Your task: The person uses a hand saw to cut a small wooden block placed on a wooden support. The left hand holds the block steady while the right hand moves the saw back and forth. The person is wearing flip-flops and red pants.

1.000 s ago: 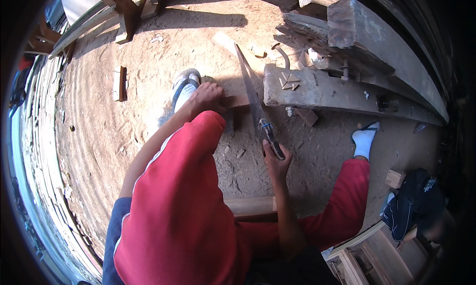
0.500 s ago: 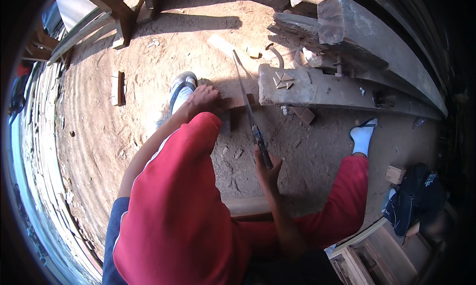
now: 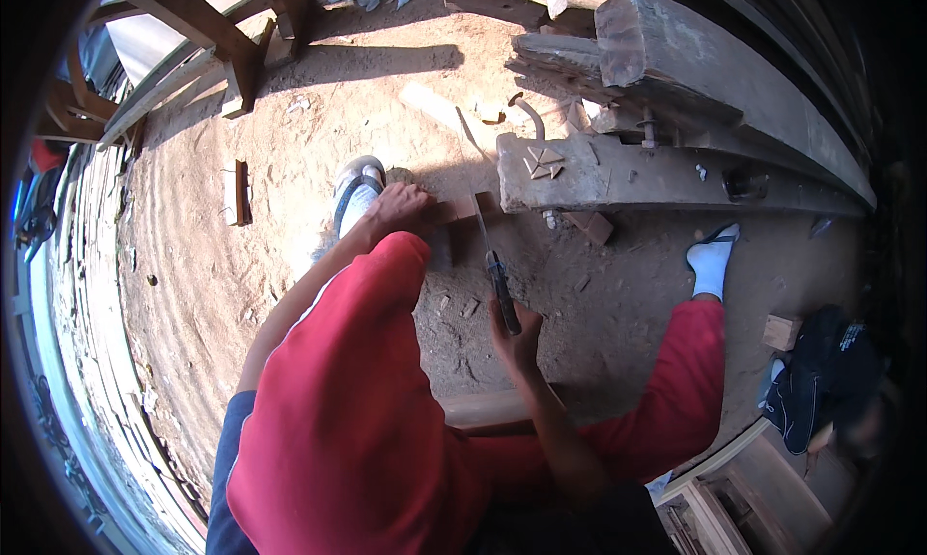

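My right hand [image 3: 518, 335] is closed around the dark handle of a handsaw [image 3: 498, 283], in front of my body. The saw's narrow blade points away from me and meets a brown piece of wood [image 3: 456, 211]. My left hand [image 3: 402, 206] grips the left end of that wood, with its fingertips partly hidden. Just left of this hand is my left foot [image 3: 359, 190] in a sandal. What supports the wood from below is hard to make out.
A thick timber beam [image 3: 666, 183] with small wood wedges [image 3: 544, 162] on it lies to the right. A wood block [image 3: 592, 227] sits beneath its edge. A brown strip [image 3: 236, 193] lies on the dirt at left; a dark bag [image 3: 821, 376] is at right.
The saw has drawn back toward me, and less of its blade shows beyond the wood. My right hand has come slightly nearer. My left hand stays on the wood.
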Tool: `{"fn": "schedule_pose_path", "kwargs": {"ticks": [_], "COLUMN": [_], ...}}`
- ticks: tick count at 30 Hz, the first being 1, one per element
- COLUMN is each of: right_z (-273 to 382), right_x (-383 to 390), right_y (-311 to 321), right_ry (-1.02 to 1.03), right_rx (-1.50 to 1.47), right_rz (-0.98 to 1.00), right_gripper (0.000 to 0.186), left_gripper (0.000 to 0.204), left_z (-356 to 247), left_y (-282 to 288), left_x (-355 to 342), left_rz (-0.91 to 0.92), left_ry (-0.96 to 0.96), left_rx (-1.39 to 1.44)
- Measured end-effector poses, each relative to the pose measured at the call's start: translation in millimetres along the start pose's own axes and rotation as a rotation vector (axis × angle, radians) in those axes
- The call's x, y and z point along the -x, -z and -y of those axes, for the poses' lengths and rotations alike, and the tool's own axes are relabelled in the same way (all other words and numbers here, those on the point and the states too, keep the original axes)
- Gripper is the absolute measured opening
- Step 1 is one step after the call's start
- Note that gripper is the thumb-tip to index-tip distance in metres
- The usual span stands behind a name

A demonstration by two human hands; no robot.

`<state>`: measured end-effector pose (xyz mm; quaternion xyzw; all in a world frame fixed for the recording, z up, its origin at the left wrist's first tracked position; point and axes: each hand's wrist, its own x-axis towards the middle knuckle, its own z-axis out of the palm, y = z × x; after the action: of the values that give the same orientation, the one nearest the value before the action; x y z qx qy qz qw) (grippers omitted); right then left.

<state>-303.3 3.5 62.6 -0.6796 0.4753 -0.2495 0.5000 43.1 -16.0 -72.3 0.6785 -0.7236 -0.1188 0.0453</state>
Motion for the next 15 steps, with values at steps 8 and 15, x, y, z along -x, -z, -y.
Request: {"fn": "schedule_pose_path", "kwargs": {"ticks": [8, 15], "right_z": [-18, -27], "right_x": [20, 26], "right_y": [8, 9], "right_ry": [-0.046, -0.020], "right_rx": [-0.056, -0.034], "right_rz": [-0.007, -0.020], "right_gripper": [0.050, 0.049], "left_gripper": [0.017, 0.018], "left_z": [-22, -4], "left_y": [15, -6], "left_x": [-6, -5], "left_rz": [-0.212, -0.168], "left_ry": [-0.020, -0.078], "left_rx": [-0.039, -0.089]}}
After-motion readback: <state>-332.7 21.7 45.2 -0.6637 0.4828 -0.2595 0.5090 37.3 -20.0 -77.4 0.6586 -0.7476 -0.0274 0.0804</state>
